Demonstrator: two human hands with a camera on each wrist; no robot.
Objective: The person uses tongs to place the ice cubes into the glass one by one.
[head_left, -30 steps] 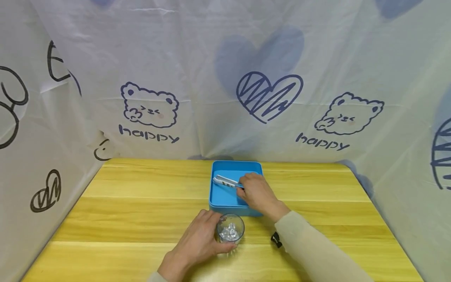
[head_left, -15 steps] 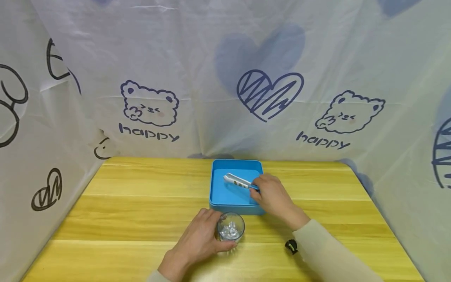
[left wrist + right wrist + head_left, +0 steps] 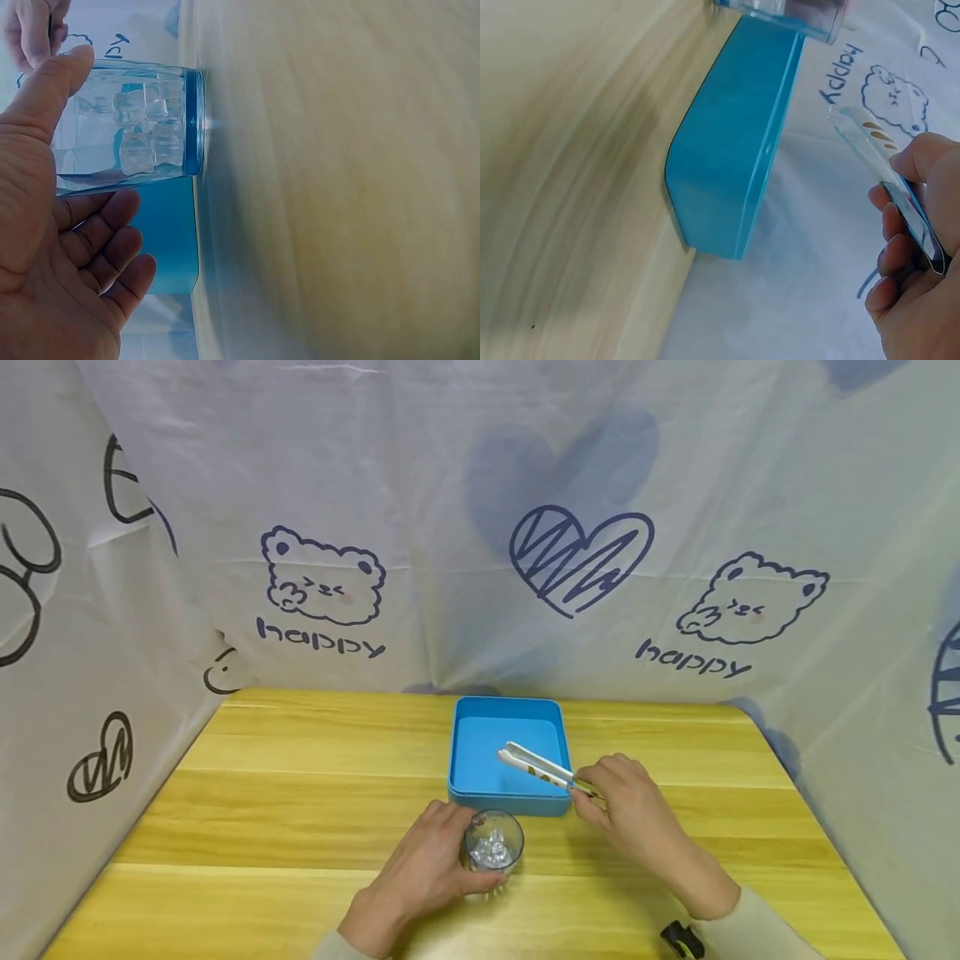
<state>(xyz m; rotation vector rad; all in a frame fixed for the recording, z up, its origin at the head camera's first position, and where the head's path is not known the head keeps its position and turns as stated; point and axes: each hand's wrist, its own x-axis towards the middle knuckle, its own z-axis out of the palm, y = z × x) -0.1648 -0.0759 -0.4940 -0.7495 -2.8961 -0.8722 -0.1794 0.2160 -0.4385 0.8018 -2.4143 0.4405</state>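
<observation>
My left hand (image 3: 423, 868) holds a clear drinking glass (image 3: 120, 131) around its side, thumb at the near side and fingers behind. The glass stands upright on the table, with several clear ice cubes (image 3: 154, 124) in its bottom. My right hand (image 3: 630, 802) grips a pair of tongs (image 3: 536, 766) between thumb and fingers. White arms with brown marks reach leftward over the blue box (image 3: 510, 804), and in the right wrist view the tongs (image 3: 866, 139) show above the box's rim. The tong tips lie close to each other.
The square open blue box (image 3: 720, 127) sits just behind the glass on the wooden table (image 3: 262, 827). A printed white cloth (image 3: 450, 635) hangs behind the table and at both sides. A black strap-like piece (image 3: 682, 939) shows by the right sleeve (image 3: 757, 931).
My right hand has drawn the tongs rightward and toward me, from low inside the box to over its right front part. The left hand stays on the glass.
</observation>
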